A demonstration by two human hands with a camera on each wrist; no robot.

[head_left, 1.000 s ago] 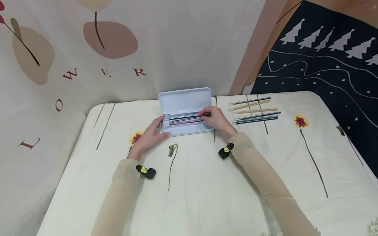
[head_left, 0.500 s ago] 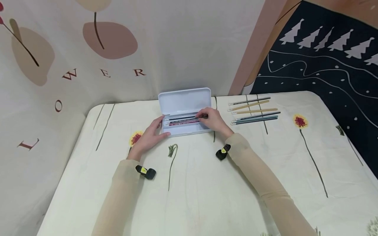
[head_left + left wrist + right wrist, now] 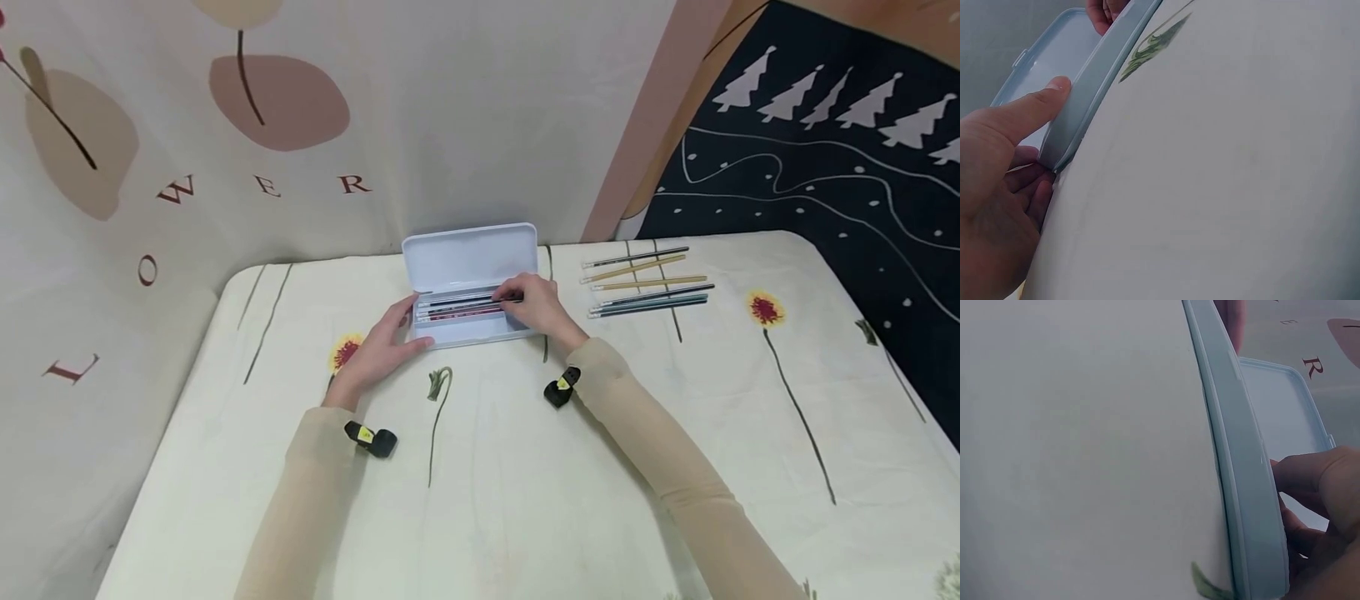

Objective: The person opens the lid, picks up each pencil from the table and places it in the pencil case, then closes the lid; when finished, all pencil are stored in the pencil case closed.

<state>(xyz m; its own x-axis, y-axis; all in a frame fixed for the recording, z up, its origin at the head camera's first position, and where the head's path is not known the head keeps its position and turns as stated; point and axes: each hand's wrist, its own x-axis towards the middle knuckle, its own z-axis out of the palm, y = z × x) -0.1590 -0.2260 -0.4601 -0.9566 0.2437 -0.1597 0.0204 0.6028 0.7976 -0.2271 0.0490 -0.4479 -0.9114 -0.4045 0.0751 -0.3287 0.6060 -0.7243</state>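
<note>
A pale blue pencil case (image 3: 472,335) stands on the cloth, its lid (image 3: 471,257) raised at the back. Several pencils (image 3: 459,316), dark and reddish ones among them, lie lengthwise inside. My left hand (image 3: 379,350) holds the left end of the case; in the left wrist view its thumb (image 3: 1047,100) lies on the front rim and the other fingers are at the end wall. Over the right half of the case, my right hand (image 3: 542,307) pinches a dark pencil, mostly hidden by the fingers. The case's front wall (image 3: 1250,481) hides those fingertips in the right wrist view.
Several more pencils (image 3: 648,283), black, yellowish and blue-green, lie on the cloth to the right of the case. The table has a white cloth (image 3: 480,500) printed with flowers. A patterned curtain (image 3: 480,125) hangs close behind the case.
My right hand has shifted a little to the left along the case with the dark pencil. My left hand and the case have stayed where they were.
</note>
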